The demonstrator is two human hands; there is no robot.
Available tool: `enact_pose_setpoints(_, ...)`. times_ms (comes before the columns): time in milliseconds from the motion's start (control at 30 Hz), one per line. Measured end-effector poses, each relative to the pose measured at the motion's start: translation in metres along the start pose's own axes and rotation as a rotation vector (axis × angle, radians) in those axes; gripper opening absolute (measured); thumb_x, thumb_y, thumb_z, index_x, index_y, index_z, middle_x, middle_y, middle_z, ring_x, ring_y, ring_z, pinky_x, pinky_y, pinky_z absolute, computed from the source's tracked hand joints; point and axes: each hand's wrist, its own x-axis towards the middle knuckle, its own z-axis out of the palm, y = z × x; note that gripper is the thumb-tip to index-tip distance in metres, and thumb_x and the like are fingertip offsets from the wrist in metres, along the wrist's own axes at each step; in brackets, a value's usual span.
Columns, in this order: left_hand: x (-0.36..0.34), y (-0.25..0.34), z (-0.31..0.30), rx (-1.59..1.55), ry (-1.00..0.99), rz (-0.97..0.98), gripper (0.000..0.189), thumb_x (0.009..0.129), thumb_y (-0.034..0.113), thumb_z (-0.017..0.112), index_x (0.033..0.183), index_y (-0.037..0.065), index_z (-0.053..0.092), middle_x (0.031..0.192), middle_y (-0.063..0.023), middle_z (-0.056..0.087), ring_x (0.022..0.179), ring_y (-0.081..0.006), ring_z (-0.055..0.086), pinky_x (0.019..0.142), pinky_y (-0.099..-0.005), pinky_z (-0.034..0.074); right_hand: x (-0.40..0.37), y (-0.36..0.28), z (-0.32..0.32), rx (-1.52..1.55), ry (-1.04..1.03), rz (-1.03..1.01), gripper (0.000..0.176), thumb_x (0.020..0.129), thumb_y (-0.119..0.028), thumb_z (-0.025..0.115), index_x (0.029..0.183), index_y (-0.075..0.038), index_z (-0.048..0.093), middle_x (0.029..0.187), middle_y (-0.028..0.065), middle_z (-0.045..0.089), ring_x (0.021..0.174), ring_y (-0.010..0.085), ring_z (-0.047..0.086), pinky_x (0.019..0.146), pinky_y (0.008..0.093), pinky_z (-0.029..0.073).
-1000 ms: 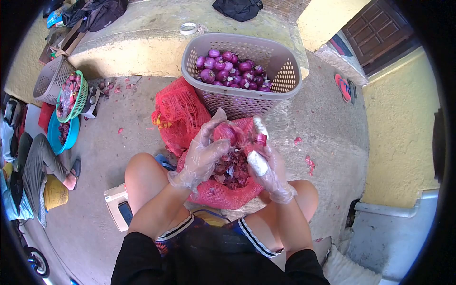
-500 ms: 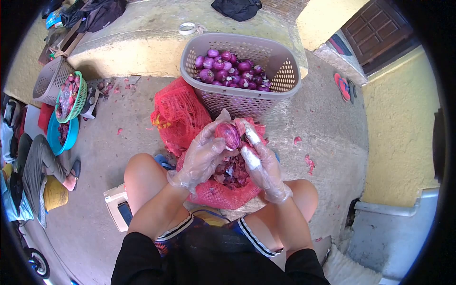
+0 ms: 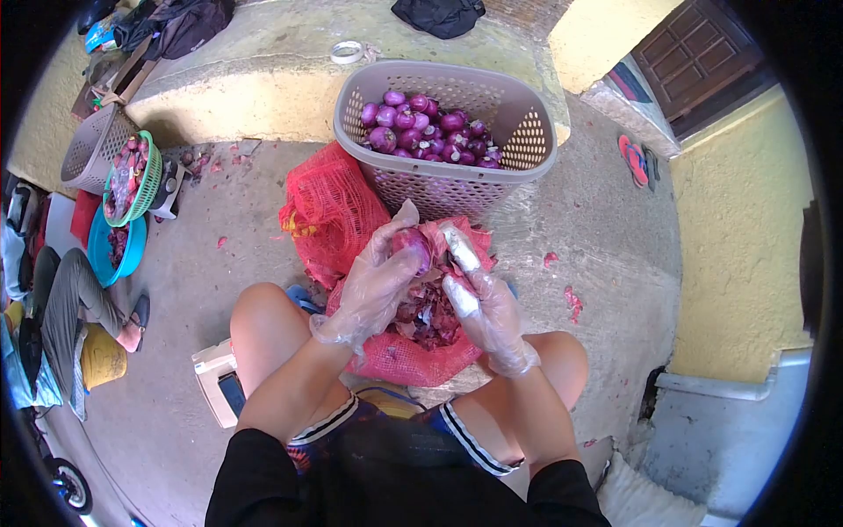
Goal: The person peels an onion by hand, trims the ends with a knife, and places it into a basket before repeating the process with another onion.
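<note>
My left hand [image 3: 373, 285], in a clear plastic glove, grips a red onion [image 3: 411, 243] above my knees. My right hand [image 3: 483, 307], also gloved and with white wraps on thumb and forefinger, pinches at the onion's skin on its right side. Under both hands a pile of onion skins [image 3: 426, 318] lies on a red mesh sack [image 3: 399, 360] spread over my lap. Just beyond stands a grey plastic basket [image 3: 439, 189] holding several peeled purple onions [image 3: 430, 132].
A bunched red mesh sack [image 3: 329, 211] lies left of the basket. At the far left are a green basket [image 3: 132, 176], a blue bowl [image 3: 114, 250], a grey basket [image 3: 88, 149] and another person's legs [image 3: 66, 303]. A white box [image 3: 218, 382] sits by my left knee. Sandals [image 3: 637, 162] lie at the right.
My right hand, which had pulled away with a piece of skin, came back to the onion. My left hand turned the onion and lowered it slightly.
</note>
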Motion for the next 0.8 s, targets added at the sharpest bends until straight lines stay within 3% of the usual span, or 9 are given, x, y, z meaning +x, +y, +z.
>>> enact_pose_setpoints(133, 0.001, 0.001, -0.005, -0.089, -0.05, -0.006, 0.056, 0.089, 0.019, 0.069, 0.136, 0.009, 0.04, 0.126, -0.0109, 0.053, 0.119, -0.026, 0.056, 0.097, -0.0439, 0.052, 0.0, 0.0, -0.001, -0.037, 0.015, 0.034, 0.057, 0.094, -0.003, 0.056, 0.147, -0.005, 0.037, 0.148, 0.0138, 0.043, 0.138, 0.0228, 0.04, 0.11, 0.0295, 0.032)
enact_pose_setpoints(267, 0.0, 0.014, -0.007, -0.241, -0.183, -0.032, 0.058, 0.088, 0.019, 0.07, 0.137, 0.01, 0.04, 0.128, -0.0112, 0.053, 0.12, -0.029, 0.056, 0.097, -0.0434, 0.052, 0.009, 0.025, 0.0, 0.354, 0.213, -0.018, 0.055, 0.094, 0.0, 0.053, 0.147, -0.004, 0.037, 0.149, 0.0107, 0.043, 0.137, 0.0199, 0.039, 0.111, 0.0295, 0.03)
enact_pose_setpoints(367, 0.001, 0.015, -0.005, -0.251, -0.199, 0.012, 0.068, 0.087, 0.014, 0.069, 0.144, 0.008, 0.033, 0.138, -0.015, 0.045, 0.124, -0.0299, 0.052, 0.1, -0.0476, 0.049, 0.01, 0.014, -0.012, 0.457, 0.14, -0.038, 0.053, 0.095, -0.001, 0.052, 0.146, -0.004, 0.038, 0.149, 0.0121, 0.042, 0.137, 0.0198, 0.039, 0.111, 0.0295, 0.029)
enact_pose_setpoints(400, 0.002, 0.014, -0.004, -0.231, -0.167, 0.026, 0.067, 0.085, 0.014, 0.071, 0.142, 0.008, 0.036, 0.136, -0.0134, 0.047, 0.123, -0.0301, 0.053, 0.101, -0.0476, 0.048, 0.009, 0.012, -0.017, 0.149, 0.114, -0.06, 0.052, 0.095, -0.002, 0.053, 0.146, -0.004, 0.039, 0.149, 0.0119, 0.043, 0.135, 0.0186, 0.042, 0.109, 0.0284, 0.032)
enact_pose_setpoints(500, 0.004, 0.011, -0.005, -0.113, -0.079, 0.104, 0.067, 0.079, 0.012, 0.076, 0.138, 0.009, 0.044, 0.129, -0.0105, 0.052, 0.122, -0.0304, 0.054, 0.105, -0.0475, 0.045, 0.002, -0.01, -0.02, -0.137, -0.034, 0.128, 0.054, 0.095, -0.004, 0.056, 0.146, -0.01, 0.04, 0.137, 0.0122, 0.055, 0.124, 0.0173, 0.054, 0.102, 0.0281, 0.04)
enact_pose_setpoints(533, 0.005, 0.007, -0.01, -0.035, -0.058, 0.154, 0.067, 0.078, 0.011, 0.076, 0.138, 0.009, 0.045, 0.128, -0.0107, 0.052, 0.121, -0.0303, 0.054, 0.105, -0.0475, 0.044, 0.002, -0.01, -0.022, -0.245, -0.076, 0.114, 0.057, 0.095, -0.018, 0.059, 0.148, -0.017, 0.039, 0.114, 0.0143, 0.068, 0.105, 0.0224, 0.067, 0.089, 0.0332, 0.05)
enact_pose_setpoints(633, 0.009, 0.005, -0.018, 0.194, -0.122, 0.313, 0.07, 0.075, 0.008, 0.077, 0.138, 0.01, 0.047, 0.124, -0.0116, 0.053, 0.118, -0.0293, 0.053, 0.104, -0.0458, 0.044, 0.005, -0.024, -0.026, -0.618, -0.284, 0.329, 0.061, 0.095, -0.035, 0.058, 0.149, -0.021, 0.035, 0.096, 0.0167, 0.071, 0.089, 0.0322, 0.07, 0.077, 0.04, 0.052)
enact_pose_setpoints(667, 0.011, 0.005, -0.019, 0.27, -0.165, 0.368, 0.071, 0.074, 0.007, 0.077, 0.138, 0.01, 0.047, 0.122, -0.012, 0.054, 0.117, -0.0289, 0.053, 0.103, -0.0449, 0.044, 0.003, -0.01, -0.028, -0.652, -0.336, 0.285, 0.069, 0.093, -0.049, 0.053, 0.151, -0.02, 0.028, 0.092, 0.0214, 0.069, 0.085, 0.0406, 0.068, 0.072, 0.0458, 0.051)
enact_pose_setpoints(800, 0.006, 0.006, -0.014, 0.289, -0.275, 0.405, 0.071, 0.074, -0.004, 0.071, 0.139, 0.006, 0.044, 0.125, -0.0104, 0.055, 0.118, -0.0219, 0.051, 0.106, -0.04, 0.039, -0.005, 0.003, -0.029, -0.819, -0.476, 0.354, 0.074, 0.092, -0.054, 0.051, 0.151, -0.019, 0.025, 0.088, 0.0251, 0.068, 0.085, 0.0433, 0.067, 0.074, 0.0489, 0.05)
